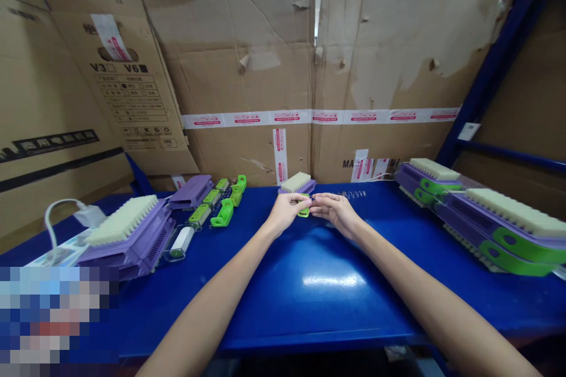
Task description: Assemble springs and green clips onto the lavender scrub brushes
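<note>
My left hand (283, 212) is closed on a small green plastic part (303, 212), with the thumb across its face. From the other side, my right hand (335, 211) has its fingertips pinched together at the part's right edge. Something small and dark shows at those fingertips, too small to name. Just behind my hands lies a purple plastic piece with a cream ridged pad (296, 181) on top. A metal coil spring (355, 194) rests on the blue table (283, 306) beyond my right hand.
Left stand purple housings (145, 241) with a cream pad, a white charger (89, 215), green clips (223, 213), springs and a white block (181, 242). Stacked purple-and-green padded units (504, 230) sit at right. Cardboard panels (243, 70) wall the back. The lower left corner is pixelated.
</note>
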A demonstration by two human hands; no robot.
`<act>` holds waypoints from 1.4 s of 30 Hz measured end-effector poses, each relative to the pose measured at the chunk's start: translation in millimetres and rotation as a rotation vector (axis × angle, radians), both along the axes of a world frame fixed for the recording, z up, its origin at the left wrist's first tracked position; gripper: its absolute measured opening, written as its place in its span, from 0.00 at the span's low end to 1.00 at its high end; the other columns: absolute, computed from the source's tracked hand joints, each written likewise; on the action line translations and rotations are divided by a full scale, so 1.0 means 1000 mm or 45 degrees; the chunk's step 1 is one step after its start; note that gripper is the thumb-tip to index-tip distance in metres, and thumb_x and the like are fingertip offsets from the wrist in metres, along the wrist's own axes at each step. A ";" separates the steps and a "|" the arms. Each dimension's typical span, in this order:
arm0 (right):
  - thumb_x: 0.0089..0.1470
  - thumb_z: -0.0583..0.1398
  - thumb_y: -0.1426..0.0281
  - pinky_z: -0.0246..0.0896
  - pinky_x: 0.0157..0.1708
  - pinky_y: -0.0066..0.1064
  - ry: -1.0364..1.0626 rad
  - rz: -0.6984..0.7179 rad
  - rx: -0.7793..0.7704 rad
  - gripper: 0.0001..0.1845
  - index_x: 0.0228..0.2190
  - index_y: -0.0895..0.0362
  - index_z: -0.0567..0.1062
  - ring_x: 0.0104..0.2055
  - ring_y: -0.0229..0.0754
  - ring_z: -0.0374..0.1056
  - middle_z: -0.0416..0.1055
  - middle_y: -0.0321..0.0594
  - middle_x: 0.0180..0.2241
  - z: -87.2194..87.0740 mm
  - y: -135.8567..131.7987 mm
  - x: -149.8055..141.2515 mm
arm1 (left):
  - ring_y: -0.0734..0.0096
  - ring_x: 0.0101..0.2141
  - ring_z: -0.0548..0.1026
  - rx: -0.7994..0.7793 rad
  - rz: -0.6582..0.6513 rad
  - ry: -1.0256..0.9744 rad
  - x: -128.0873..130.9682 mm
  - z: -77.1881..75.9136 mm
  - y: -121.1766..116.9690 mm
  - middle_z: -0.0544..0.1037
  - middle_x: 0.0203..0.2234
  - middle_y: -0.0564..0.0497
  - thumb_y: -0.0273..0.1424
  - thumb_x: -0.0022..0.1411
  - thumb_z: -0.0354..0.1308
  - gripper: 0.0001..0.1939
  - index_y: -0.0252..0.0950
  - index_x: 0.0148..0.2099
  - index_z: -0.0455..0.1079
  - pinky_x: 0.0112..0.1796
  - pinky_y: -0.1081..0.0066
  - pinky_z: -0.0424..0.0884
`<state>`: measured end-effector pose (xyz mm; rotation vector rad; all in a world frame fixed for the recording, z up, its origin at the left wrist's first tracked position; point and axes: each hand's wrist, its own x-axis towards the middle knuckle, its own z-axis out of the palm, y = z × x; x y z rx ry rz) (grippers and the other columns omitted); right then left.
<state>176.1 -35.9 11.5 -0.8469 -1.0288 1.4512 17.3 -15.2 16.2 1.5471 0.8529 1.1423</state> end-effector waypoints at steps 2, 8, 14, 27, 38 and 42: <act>0.36 0.68 0.68 0.69 0.35 0.31 -0.047 -0.022 0.031 0.17 0.31 0.59 0.74 0.30 0.41 0.74 0.77 0.41 0.28 0.000 0.001 0.000 | 0.73 0.25 0.73 0.013 0.049 -0.013 0.002 -0.001 0.001 0.77 0.24 0.48 0.37 0.45 0.66 0.15 0.29 0.30 0.73 0.29 0.74 0.69; 0.37 0.67 0.64 0.69 0.36 0.36 -0.542 -0.260 0.370 0.16 0.30 0.58 0.75 0.30 0.44 0.74 0.77 0.41 0.27 -0.006 0.004 -0.004 | 0.72 0.27 0.75 0.062 0.193 -0.060 0.008 -0.007 0.002 0.76 0.25 0.51 0.24 0.44 0.63 0.14 0.33 0.35 0.64 0.29 0.74 0.71; 0.42 0.64 0.63 0.68 0.36 0.36 -0.771 -0.341 0.528 0.14 0.31 0.58 0.76 0.32 0.44 0.74 0.77 0.43 0.30 -0.008 0.001 -0.007 | 0.68 0.32 0.77 0.045 0.128 -0.050 0.009 -0.010 0.001 0.78 0.28 0.49 0.18 0.47 0.59 0.24 0.33 0.48 0.63 0.33 0.70 0.73; 0.45 0.63 0.63 0.67 0.34 0.34 -0.801 -0.312 0.607 0.15 0.36 0.57 0.76 0.31 0.43 0.73 0.77 0.40 0.30 -0.014 0.004 -0.008 | 0.67 0.32 0.78 -0.026 0.143 -0.015 0.009 -0.010 0.002 0.80 0.32 0.45 0.15 0.48 0.56 0.23 0.28 0.48 0.69 0.36 0.69 0.75; 0.45 0.63 0.67 0.67 0.40 0.35 -0.937 -0.319 0.783 0.16 0.40 0.53 0.76 0.35 0.43 0.73 0.77 0.38 0.33 -0.019 0.007 -0.002 | 0.68 0.28 0.77 -0.079 0.051 -0.021 0.002 -0.016 0.009 0.77 0.23 0.50 0.23 0.51 0.61 0.18 0.30 0.46 0.71 0.32 0.69 0.75; 0.46 0.62 0.66 0.67 0.41 0.36 -0.921 -0.303 0.802 0.15 0.39 0.53 0.77 0.37 0.43 0.73 0.77 0.38 0.35 -0.021 0.006 -0.003 | 0.69 0.27 0.76 -0.155 -0.054 -0.005 -0.001 -0.015 0.009 0.77 0.24 0.49 0.23 0.51 0.61 0.19 0.30 0.47 0.70 0.32 0.68 0.75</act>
